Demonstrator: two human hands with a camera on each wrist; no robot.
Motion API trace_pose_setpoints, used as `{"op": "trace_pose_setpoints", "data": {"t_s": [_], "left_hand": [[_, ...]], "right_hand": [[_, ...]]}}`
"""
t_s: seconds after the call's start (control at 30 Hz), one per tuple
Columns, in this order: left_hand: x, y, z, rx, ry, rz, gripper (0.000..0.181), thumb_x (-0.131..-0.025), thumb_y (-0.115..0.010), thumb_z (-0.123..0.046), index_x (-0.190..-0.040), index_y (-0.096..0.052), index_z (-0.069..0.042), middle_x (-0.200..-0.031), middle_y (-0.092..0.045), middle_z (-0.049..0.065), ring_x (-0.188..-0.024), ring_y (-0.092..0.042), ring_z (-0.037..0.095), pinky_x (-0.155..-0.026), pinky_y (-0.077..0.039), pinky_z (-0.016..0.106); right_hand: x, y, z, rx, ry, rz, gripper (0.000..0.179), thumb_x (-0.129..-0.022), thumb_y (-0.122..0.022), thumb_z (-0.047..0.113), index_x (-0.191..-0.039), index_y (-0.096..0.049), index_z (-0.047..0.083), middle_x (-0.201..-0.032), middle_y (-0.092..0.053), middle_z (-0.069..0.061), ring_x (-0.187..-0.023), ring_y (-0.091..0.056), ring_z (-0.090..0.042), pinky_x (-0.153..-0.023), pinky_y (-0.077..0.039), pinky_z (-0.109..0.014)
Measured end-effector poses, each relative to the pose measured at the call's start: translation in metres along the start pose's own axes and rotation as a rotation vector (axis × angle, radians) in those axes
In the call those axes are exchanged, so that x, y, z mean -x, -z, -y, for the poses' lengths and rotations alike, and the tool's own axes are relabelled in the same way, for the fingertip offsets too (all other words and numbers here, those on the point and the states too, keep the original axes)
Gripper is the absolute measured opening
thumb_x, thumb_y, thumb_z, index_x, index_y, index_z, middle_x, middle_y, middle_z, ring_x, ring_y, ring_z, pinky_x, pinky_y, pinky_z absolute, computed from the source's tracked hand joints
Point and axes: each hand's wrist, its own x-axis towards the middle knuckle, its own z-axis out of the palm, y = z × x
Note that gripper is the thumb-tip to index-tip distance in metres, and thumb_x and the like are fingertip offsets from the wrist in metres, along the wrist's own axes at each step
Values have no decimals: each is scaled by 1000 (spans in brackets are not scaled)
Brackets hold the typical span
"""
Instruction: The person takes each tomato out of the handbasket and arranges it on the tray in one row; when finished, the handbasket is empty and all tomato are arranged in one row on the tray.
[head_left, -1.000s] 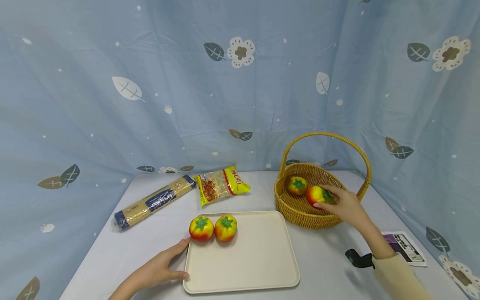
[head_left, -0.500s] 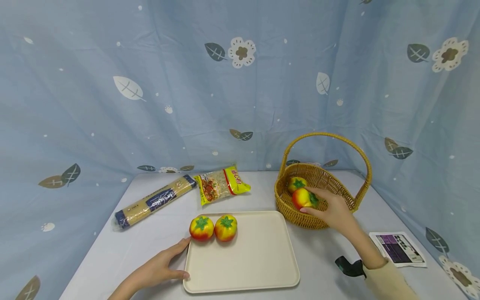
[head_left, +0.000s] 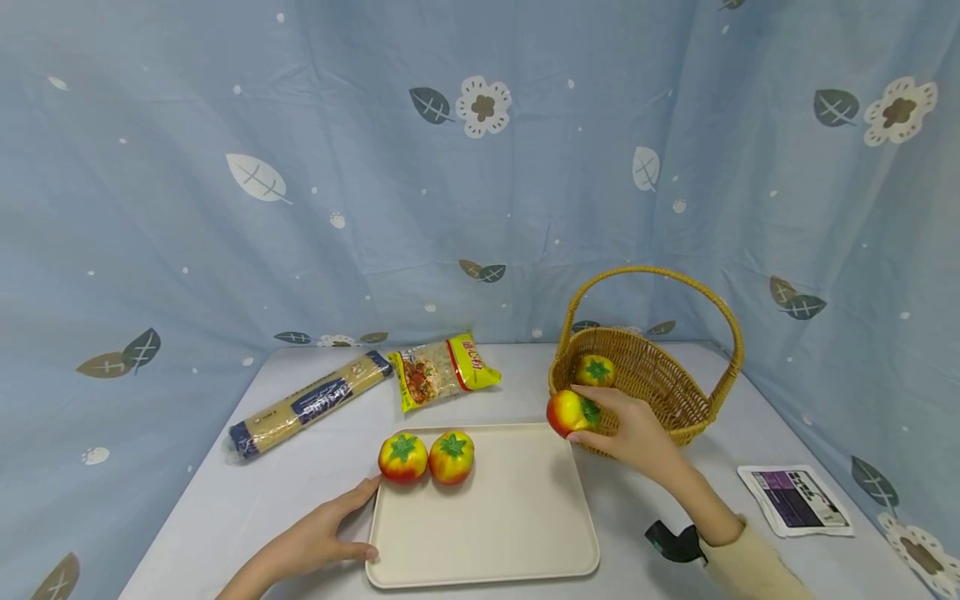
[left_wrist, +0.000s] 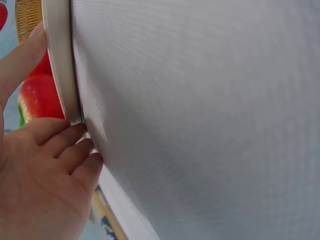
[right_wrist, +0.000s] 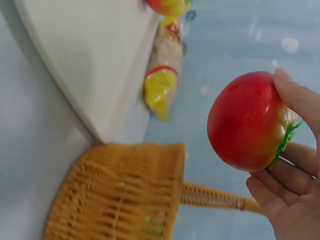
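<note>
From my remote station I record the red-and-yellow fruit (head_left: 564,413) newly lifted clear of the basket (head_left: 645,367), near the tray (head_left: 517,517). I judge removal done, placement outstanding. The right hand's (head_left: 637,437) grip pinches it part-closed; the left (head_left: 318,537), spread, touches the tray's edge.

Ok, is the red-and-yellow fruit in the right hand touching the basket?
Apart. The right wrist view shows it: blue curtain is visible between the fruit held by the right hand and the basket.
</note>
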Motion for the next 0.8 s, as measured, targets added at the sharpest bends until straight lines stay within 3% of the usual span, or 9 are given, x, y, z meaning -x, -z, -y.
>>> {"op": "trace_pose_setpoints", "data": {"t_s": [0.2,0.47,0.8], "left_hand": [[0,0,-1,4,-4,1,98,-79,-73,-47,-149,-27,2,-150,-28,28,-135,-29,48,-106,-24,63],[0,0,-3,13,4,8,98,-79,-74,-46,-148,-28,4,-150,-28,28,-135,-29,48,-106,-24,63],[2,0,-5,1,17,-12,99,-77,-75,-48,-149,-29,3,-150,-30,27,-134,-30,49,-107,-24,62]], "right_hand": [[-6,-11,10,-49,16,50,64,-72,-86,28,-127,-62,5,-123,-65,-6,-112,-61,-26,-88,-56,-41],[-11,-25,17,-70,-22,136,63,-75,-83,34,-128,-62,6,-125,-64,-7,-116,-59,-26,-92,-53,-41],[-16,-48,23,-98,14,262,65,-77,-80,37,-130,-60,5,-128,-62,-7,-117,-58,-24,-96,-51,-38]]}}
